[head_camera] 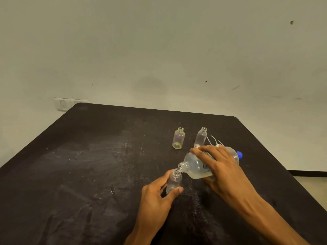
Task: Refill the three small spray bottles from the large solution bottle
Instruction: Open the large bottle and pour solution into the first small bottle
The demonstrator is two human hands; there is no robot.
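Right hand (218, 163) wraps big bottle (196, 167) mid-body, tipped, mouth over small bottle (174, 181). Left hand (159, 191) pinches small bottle low on desk (88, 174). Small one likely light, tippy; big one sloshy, probably slick plastic. Two others (178, 138) (200, 137) stand open behind.

Tilted large bottle (196, 167) over small bottle (174, 181)

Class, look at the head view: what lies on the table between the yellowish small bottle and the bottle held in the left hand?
Only bare dark table, in the head view.
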